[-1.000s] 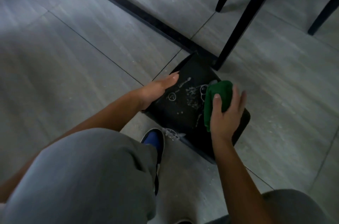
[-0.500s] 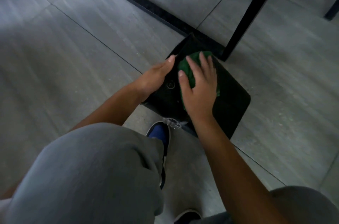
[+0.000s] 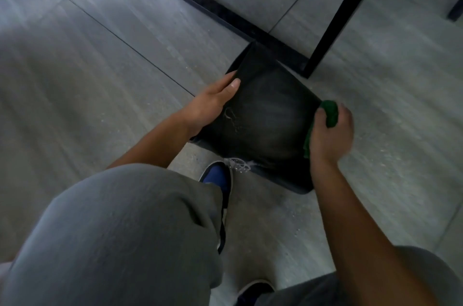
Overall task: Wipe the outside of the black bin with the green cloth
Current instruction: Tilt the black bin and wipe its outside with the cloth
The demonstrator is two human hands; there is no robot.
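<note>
Right, the grey tiled floor (image 3: 105,85) fills the view, and the black bin (image 3: 265,115) lies tipped on it by your blue shoe (image 3: 217,175), near a black furniture leg (image 3: 333,30). Your left hand (image 3: 208,105) rests flat, fingers straight, against the bin's left edge. Your right hand (image 3: 330,135) has its grip curled round the green cloth (image 3: 330,111), pressed at the bin's right edge.

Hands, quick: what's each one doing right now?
Left hand: open, fingers straight, resting on the black bin.
Right hand: gripping the green cloth at the bin's right side.
</note>
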